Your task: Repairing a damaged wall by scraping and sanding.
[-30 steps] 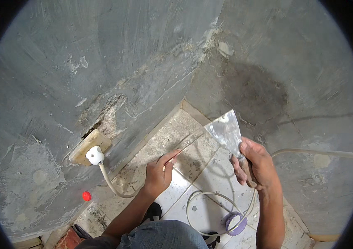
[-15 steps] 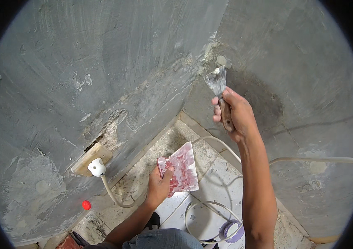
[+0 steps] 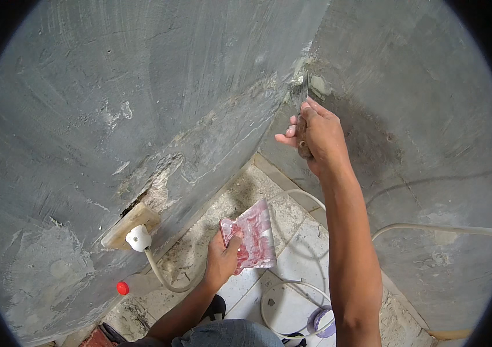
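Note:
My right hand (image 3: 320, 134) grips the brown handle of a putty knife (image 3: 302, 139). Its blade is turned edge-on and reaches the corner where the two grey walls meet, beside a pale filler patch (image 3: 321, 87). Lower down, my left hand (image 3: 223, 260) holds a red plastic scraper (image 3: 253, 237) by its edge, thumb on top. White paste is smeared across the face of that scraper, and it hangs above the floor.
A socket box (image 3: 131, 225) with a white plug (image 3: 138, 237) sits on the left wall under a broken hole. Its cable (image 3: 165, 277) loops over the tiled floor (image 3: 292, 260). A red cap (image 3: 122, 288) and a purple-rimmed round container (image 3: 322, 321) are low in view.
My right hand has moved up and slightly left, and the putty knife has turned from face-on to edge-on at the corner. My left hand holds the red scraper nearly still.

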`<action>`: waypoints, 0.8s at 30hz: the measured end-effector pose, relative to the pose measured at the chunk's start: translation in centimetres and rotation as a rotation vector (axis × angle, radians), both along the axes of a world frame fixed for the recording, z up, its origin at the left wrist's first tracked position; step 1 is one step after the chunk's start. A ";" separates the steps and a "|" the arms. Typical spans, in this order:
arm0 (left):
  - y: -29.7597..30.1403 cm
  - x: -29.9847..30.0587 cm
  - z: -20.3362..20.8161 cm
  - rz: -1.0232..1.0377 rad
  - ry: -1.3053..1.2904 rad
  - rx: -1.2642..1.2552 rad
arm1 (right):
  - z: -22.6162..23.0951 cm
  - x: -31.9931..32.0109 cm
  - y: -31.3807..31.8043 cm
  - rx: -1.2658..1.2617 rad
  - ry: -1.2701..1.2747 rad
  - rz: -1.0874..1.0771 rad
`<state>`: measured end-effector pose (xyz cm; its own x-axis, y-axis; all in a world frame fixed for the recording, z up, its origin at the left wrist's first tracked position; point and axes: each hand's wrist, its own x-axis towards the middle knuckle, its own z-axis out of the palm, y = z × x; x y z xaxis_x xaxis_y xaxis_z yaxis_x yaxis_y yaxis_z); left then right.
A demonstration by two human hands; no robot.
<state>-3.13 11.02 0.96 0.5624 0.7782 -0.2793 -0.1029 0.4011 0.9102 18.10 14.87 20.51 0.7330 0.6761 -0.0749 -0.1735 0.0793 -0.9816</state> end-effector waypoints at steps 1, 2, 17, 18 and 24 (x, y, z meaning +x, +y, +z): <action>0.0 0.0 -0.1 -0.001 -0.010 0.005 | -0.1 -0.1 0.3 -0.010 -0.029 -0.027; 0.1 0.0 -0.2 0.007 0.000 -0.007 | -0.2 -0.2 0.5 -0.012 -0.020 -0.013; 0.9 -0.4 0.6 -0.001 -0.004 -0.081 | -0.2 -2.3 5.5 0.066 0.023 -0.157; 0.9 -0.4 0.6 -0.012 -0.006 -0.097 | 0.0 -2.3 5.5 0.066 0.032 -0.153; 0.6 -0.4 1.0 -0.040 0.006 -0.099 | 0.7 -3.0 5.0 0.098 0.089 -0.082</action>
